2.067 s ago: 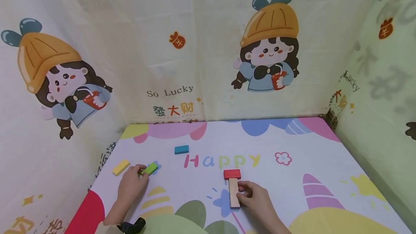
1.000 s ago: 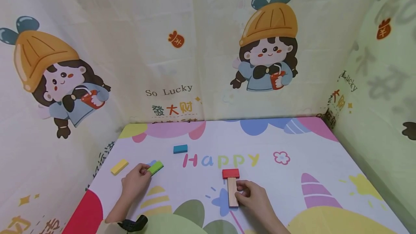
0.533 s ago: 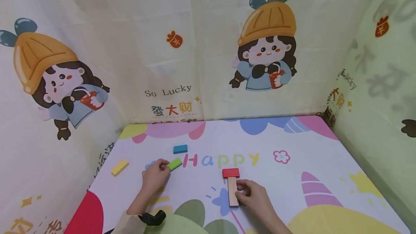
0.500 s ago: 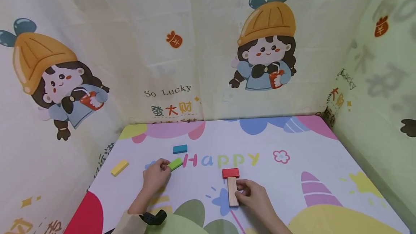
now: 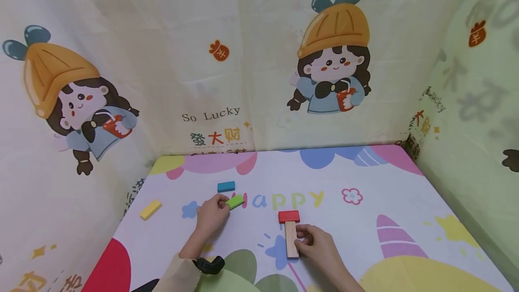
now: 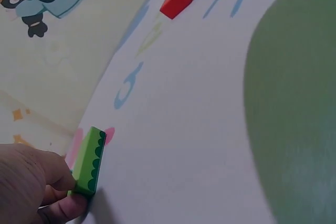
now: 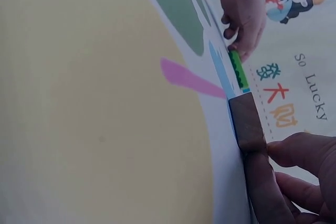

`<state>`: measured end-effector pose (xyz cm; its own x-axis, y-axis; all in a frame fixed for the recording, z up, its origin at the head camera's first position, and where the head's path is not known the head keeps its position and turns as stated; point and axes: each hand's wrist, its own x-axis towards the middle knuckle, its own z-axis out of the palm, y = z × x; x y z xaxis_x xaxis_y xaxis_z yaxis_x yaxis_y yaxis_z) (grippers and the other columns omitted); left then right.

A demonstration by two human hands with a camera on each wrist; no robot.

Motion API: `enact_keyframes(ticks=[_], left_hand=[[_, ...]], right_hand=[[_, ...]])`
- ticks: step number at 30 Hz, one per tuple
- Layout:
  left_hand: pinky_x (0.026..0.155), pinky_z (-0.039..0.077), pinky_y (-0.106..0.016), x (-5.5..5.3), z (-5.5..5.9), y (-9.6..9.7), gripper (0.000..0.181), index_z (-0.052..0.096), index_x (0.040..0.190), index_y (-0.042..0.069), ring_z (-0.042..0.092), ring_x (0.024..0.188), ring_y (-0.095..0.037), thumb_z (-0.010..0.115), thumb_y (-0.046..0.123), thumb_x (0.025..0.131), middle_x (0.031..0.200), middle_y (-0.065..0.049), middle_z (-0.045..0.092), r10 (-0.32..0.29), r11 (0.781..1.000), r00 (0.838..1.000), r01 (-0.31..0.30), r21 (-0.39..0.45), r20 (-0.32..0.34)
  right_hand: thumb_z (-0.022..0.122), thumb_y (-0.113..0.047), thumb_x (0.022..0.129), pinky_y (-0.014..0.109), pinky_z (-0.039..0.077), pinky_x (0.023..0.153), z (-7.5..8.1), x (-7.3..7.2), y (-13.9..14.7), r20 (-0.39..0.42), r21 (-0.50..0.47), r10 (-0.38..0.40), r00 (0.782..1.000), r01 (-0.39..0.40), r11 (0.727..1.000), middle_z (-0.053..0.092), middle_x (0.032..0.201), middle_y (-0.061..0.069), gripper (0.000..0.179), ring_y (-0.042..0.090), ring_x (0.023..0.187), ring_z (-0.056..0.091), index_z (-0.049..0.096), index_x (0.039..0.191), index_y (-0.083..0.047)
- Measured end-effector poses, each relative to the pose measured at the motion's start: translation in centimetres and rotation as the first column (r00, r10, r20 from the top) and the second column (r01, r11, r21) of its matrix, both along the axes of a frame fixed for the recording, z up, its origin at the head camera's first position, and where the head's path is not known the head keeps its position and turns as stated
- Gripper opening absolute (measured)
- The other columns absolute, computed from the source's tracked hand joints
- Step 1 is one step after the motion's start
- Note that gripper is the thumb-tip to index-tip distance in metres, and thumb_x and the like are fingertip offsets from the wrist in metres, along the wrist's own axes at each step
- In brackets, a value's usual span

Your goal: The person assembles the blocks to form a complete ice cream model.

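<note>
My left hand pinches a green block by its near end, over the printed "H". In the left wrist view the green block shows a dark scalloped pattern along its side. A plain wooden block lies lengthwise, its far end meeting a red block set crosswise, like a T. My right hand holds the wooden block at its right side with curled thumb and fingers. In the right wrist view the end of the wooden block is right at the fingertips.
A blue block lies just beyond the left hand, and a yellow block sits near the left edge of the table. The white tabletop carries printed shapes; patterned cloth walls it on the back and sides.
My left hand has carried the green block rightward, from beside the yellow block to the printed "H" below the blue block. The right hand, wooden block and red block have stayed in place.
</note>
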<state>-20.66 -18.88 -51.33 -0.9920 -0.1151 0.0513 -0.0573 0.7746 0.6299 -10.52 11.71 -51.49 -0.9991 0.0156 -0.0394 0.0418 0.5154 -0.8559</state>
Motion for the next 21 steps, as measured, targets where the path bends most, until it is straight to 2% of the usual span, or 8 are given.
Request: enact_keyframes(ticks=[7,16,18,21], left_hand=[[0.079,0.032,-0.044,-0.5,-0.3,1.9,0.019,0.074,0.104,0.01,0.055,0.076,-0.016,0.065,0.015,0.088,0.079,0.004,0.063,-0.028,0.999,0.999,0.027,-0.02,-0.04],[0.078,0.031,-0.04,-1.0,0.1,5.6,0.017,0.075,0.104,0.012,0.053,0.079,-0.015,0.067,0.014,0.089,0.078,0.005,0.062,-0.079,0.997,0.997,0.078,-0.02,-0.019],[0.08,0.032,-0.042,-1.1,0.2,6.4,0.017,0.075,0.104,0.012,0.052,0.078,-0.016,0.066,0.013,0.089,0.077,0.004,0.061,-0.09,0.996,0.996,0.09,-0.02,-0.017],[0.09,0.036,-0.048,-1.3,0.1,7.3,0.017,0.075,0.103,0.012,0.052,0.077,-0.016,0.066,0.012,0.089,0.076,0.005,0.06,-0.102,0.995,0.995,0.102,-0.021,-0.019]], right_hand=[[0.082,-0.007,0.082,0.019,0.048,0.063,-0.2,0.0,0.0,0.002,-0.015,0.008,1.0,-0.008,1.0,0.069,0.089,-0.004,0.032,0.002,0.071,0.055,0.074,0.113,-0.005],[0.083,-0.007,0.082,0.019,0.049,0.064,-0.1,0.0,0.2,-0.002,-0.022,0.011,1.0,-0.011,1.0,0.069,0.088,-0.003,0.032,0.003,0.071,0.056,0.074,0.113,-0.004],[0.083,-0.008,0.082,0.02,0.049,0.064,0.0,0.0,0.2,0.001,-0.022,0.01,1.0,-0.01,1.0,0.069,0.088,-0.003,0.033,0.003,0.071,0.056,0.074,0.113,-0.004],[0.083,-0.008,0.082,0.02,0.049,0.064,0.0,-0.1,0.2,0.01,-0.02,0.012,1.0,-0.012,1.0,0.069,0.088,-0.003,0.033,0.004,0.071,0.056,0.074,0.113,-0.004]])
